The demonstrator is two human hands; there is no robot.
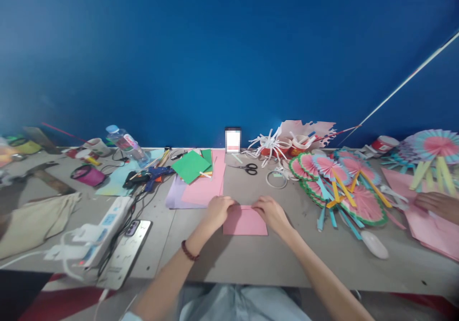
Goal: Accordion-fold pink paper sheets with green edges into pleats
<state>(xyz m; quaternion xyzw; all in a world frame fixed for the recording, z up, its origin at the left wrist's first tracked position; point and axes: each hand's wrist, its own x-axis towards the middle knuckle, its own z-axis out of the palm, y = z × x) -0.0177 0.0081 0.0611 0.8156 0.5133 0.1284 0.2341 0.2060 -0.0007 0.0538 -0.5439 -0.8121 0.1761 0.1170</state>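
A small rectangle of pink paper (245,223) lies flat on the table in front of me. Its far edge is pinched at both corners. My left hand (220,212) has its fingertips closed on the far left corner, and a beaded bracelet circles that wrist. At the far right corner, my right hand (268,213) grips the same edge between thumb and fingers. Beyond the hands rest black-handled scissors (248,169). Left of them is a stack of pink and lilac sheets (197,194) with green paper squares (191,166) on top.
Paper fans (344,182) pile up at the right, near a white spoon-shaped piece (375,244). Another person's hand (439,205) rests on pink sheets (433,232). On the left are a power strip (107,230), a phone (127,254), a glue gun (154,175), a bottle (127,144) and a hammer (46,172).
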